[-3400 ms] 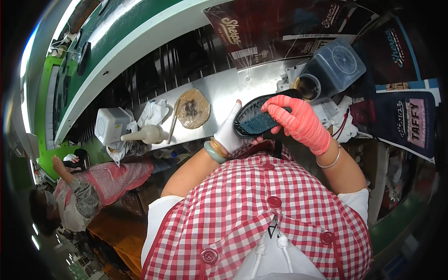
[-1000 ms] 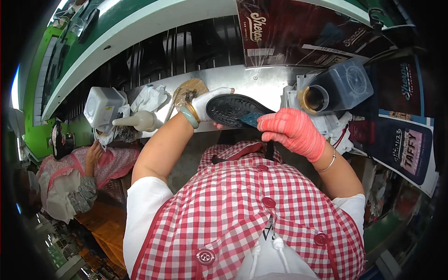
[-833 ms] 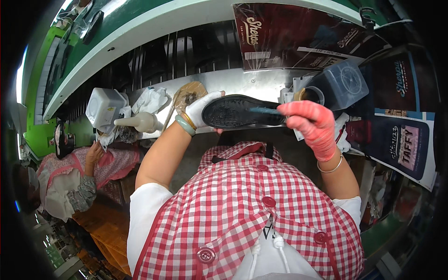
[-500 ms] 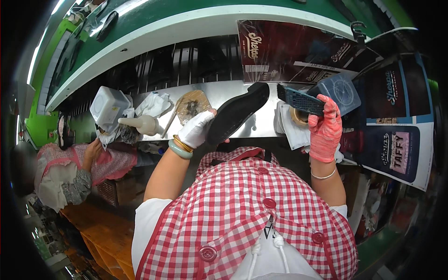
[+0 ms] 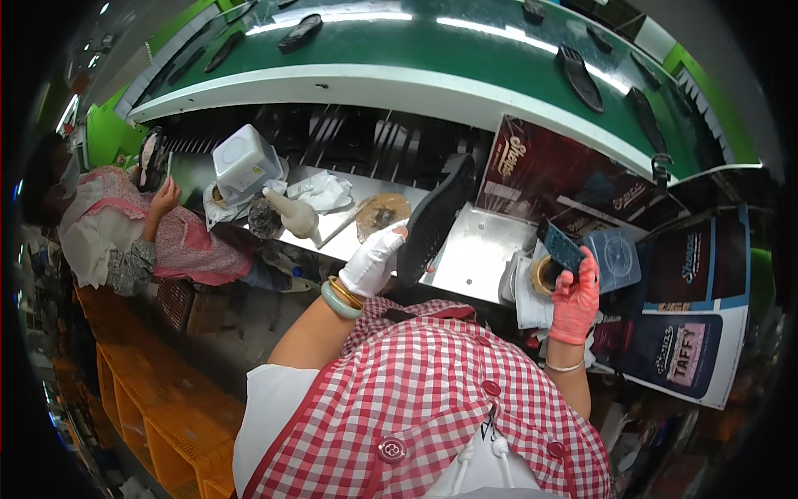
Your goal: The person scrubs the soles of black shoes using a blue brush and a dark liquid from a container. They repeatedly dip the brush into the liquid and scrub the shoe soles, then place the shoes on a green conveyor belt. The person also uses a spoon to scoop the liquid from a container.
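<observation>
In my white-gloved left hand (image 5: 371, 264) is a black shoe sole (image 5: 438, 218), gripped at its near-left edge and tilted up over the bench. My right hand (image 5: 576, 301), in a red glove, is closed on a blue brush (image 5: 563, 247). The brush stands steeply over a round tub with a tan rim (image 5: 544, 274); whether its bristles touch what is inside is hidden. White cloths (image 5: 532, 303) lie around that tub.
Left on the metal bench (image 5: 480, 249) are a white plastic container (image 5: 248, 158), a pale squeeze bottle (image 5: 291, 214), crumpled white cloth (image 5: 322, 191) and a brown stained disc (image 5: 384, 216). Cardboard panels stand right, near a clear tub (image 5: 613, 259). Soles ride the green conveyor (image 5: 465, 51). A co-worker sits left.
My right hand has lowered the brush toward the tan-rimmed tub and turned it more upright. The sole in my left hand now stands steeper. The whole view has shifted, showing more of the conveyor.
</observation>
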`<state>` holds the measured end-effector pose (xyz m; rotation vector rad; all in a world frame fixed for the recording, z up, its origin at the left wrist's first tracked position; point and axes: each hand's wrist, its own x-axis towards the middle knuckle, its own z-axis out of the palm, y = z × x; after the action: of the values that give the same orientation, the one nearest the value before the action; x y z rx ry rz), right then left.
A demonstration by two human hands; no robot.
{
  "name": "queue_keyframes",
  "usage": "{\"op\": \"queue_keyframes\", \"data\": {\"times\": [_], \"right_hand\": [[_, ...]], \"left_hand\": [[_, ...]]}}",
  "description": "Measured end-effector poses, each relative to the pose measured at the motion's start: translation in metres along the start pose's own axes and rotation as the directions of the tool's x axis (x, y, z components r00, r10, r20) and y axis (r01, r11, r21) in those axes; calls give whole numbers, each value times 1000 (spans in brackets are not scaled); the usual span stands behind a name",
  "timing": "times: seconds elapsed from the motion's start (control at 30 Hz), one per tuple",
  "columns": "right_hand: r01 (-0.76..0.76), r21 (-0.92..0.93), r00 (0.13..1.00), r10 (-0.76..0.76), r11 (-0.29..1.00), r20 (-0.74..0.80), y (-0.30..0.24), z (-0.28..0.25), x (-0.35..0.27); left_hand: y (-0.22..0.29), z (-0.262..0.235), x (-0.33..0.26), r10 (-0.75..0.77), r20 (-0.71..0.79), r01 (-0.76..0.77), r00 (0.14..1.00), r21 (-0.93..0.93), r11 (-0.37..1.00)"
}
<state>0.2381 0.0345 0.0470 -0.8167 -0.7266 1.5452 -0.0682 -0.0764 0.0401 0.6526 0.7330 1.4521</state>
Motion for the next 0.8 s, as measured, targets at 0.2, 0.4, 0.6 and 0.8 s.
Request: {"op": "queue_keyframes", "data": {"times": [0.2,0.4,0.6,0.8], "right_hand": [[81,115,990,-67,990,-125,3,-21,2],[106,139,980,-80,985,-180,11,-19,7],[152,127,965,-120,980,-233,27,-19,11],[132,80,924,-93,988,-372,42,-10,-7]], "left_hand": [[55,25,25,86,70,-78,994,-114,990],[129,22,177,166,82,-105,983,-487,867],[72,42,170,-332,165,347,929,-76,935],[194,-86,229,677,84,-427,731,830,359]]}}
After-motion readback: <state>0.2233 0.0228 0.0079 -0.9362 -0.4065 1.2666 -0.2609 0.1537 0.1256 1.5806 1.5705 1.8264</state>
